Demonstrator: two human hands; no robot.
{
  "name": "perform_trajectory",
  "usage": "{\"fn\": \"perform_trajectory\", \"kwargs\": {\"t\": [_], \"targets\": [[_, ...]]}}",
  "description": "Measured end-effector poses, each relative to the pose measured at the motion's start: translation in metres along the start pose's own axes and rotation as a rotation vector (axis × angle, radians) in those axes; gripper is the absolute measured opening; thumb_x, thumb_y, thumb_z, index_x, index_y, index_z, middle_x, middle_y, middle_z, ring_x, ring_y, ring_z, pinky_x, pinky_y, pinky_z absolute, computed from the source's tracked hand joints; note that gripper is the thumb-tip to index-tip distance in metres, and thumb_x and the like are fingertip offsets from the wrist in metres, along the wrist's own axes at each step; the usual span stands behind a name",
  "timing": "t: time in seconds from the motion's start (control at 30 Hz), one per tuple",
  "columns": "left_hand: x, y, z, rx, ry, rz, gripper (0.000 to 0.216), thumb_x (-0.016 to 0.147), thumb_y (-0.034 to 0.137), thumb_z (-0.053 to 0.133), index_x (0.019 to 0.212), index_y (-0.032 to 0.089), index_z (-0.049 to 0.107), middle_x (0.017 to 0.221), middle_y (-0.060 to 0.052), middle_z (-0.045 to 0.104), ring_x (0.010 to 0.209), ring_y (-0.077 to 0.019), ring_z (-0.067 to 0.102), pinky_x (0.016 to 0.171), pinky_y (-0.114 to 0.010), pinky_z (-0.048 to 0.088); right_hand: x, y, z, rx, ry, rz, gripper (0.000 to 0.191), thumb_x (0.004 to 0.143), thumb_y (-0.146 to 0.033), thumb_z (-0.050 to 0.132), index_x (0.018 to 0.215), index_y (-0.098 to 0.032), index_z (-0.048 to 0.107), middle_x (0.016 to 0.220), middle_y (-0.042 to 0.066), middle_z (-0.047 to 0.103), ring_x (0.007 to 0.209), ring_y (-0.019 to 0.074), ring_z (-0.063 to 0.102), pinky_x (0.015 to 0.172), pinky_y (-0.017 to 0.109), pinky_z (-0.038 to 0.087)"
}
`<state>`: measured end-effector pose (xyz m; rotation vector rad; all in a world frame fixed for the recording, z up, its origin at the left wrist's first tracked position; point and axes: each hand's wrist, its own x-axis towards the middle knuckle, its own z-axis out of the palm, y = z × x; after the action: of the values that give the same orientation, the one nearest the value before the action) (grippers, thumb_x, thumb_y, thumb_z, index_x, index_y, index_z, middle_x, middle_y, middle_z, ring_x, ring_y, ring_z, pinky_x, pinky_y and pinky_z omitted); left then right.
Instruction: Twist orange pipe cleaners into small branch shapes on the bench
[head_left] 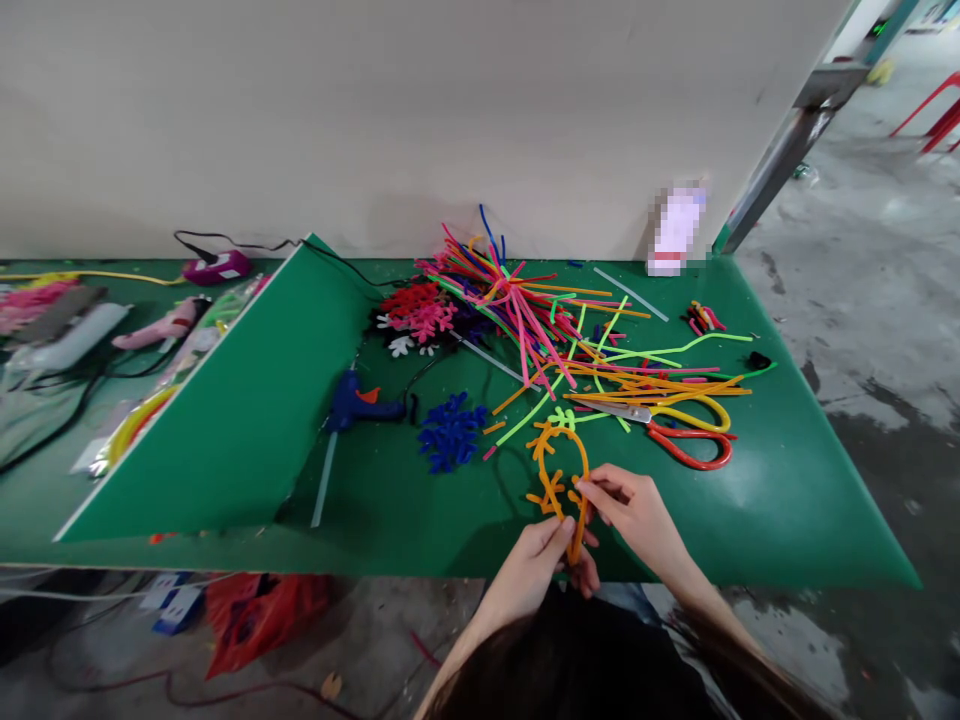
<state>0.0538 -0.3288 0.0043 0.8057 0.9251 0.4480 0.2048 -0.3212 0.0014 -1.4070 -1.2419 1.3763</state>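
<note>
An orange pipe-cleaner shape (556,468), bent into a loop with short side twigs, stands over the near edge of the green table (787,500). My left hand (534,562) grips its lower stem from below, fingers closed round it. My right hand (634,508) pinches the loop's right side with thumb and fingers. A small light-green twisted piece (562,416) lies just beyond the loop's top.
Red-and-yellow scissors (679,428) lie right of the loop. A heap of coloured pipe cleaners (540,320) fills the table's middle. A blue glue gun (352,402), blue snowflake shapes (450,432) and red and pink ones (420,310) lie left. A green divider board (240,420) slants at left.
</note>
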Motion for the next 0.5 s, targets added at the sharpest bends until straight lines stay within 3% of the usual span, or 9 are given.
{"fn": "perform_trajectory", "kwargs": {"t": [0.17,0.23,0.33,0.4,0.5], "targets": [[0.0,-0.004,-0.001,-0.033,0.049,-0.027,0.058,0.063,0.071,0.061,0.065,0.016,0.044,0.046,0.011,0.029,0.043,-0.0037,0.022,0.046,-0.022,0.014,-0.002,0.002,-0.002,0.051,-0.022,0.007,0.028,0.083,-0.042,0.059,0.076,-0.016,0.063,0.065,-0.001,0.058,0.061,0.0116,0.051,0.06,0.023,0.04],[-0.001,-0.005,-0.001,-0.092,0.029,-0.026,0.056,0.065,0.069,0.061,0.063,0.017,0.041,0.046,0.012,0.027,0.042,-0.0033,0.02,0.045,-0.023,0.011,-0.004,0.007,-0.004,0.201,-0.126,0.02,0.029,0.082,-0.044,0.061,0.09,-0.016,0.066,0.077,0.001,0.06,0.073,0.0133,0.054,0.069,0.024,0.042],[-0.002,-0.01,0.0,-0.225,-0.068,0.01,0.054,0.07,0.068,0.058,0.061,0.019,0.037,0.043,0.011,0.026,0.038,-0.0038,0.021,0.044,-0.024,0.012,-0.007,0.017,-0.006,0.447,-0.369,0.029,0.048,0.074,-0.049,0.068,0.112,-0.021,0.062,0.095,0.004,0.059,0.085,0.0156,0.054,0.08,0.029,0.043],[-0.001,-0.014,0.001,-0.253,-0.1,-0.002,0.055,0.071,0.071,0.052,0.061,0.019,0.037,0.042,0.01,0.027,0.037,-0.0042,0.022,0.044,-0.025,0.013,-0.009,0.02,-0.004,0.517,-0.497,0.031,0.055,0.068,-0.054,0.072,0.112,-0.021,0.064,0.102,0.005,0.056,0.091,0.018,0.052,0.083,0.031,0.042],[-0.002,-0.018,0.002,-0.189,-0.078,-0.06,0.058,0.069,0.074,0.051,0.069,0.017,0.044,0.045,0.009,0.031,0.039,-0.0046,0.024,0.044,-0.023,0.014,-0.013,0.018,0.001,0.551,-0.552,0.063,0.048,0.065,-0.051,0.075,0.101,-0.02,0.07,0.104,0.005,0.052,0.097,0.0203,0.049,0.085,0.03,0.041]]}}
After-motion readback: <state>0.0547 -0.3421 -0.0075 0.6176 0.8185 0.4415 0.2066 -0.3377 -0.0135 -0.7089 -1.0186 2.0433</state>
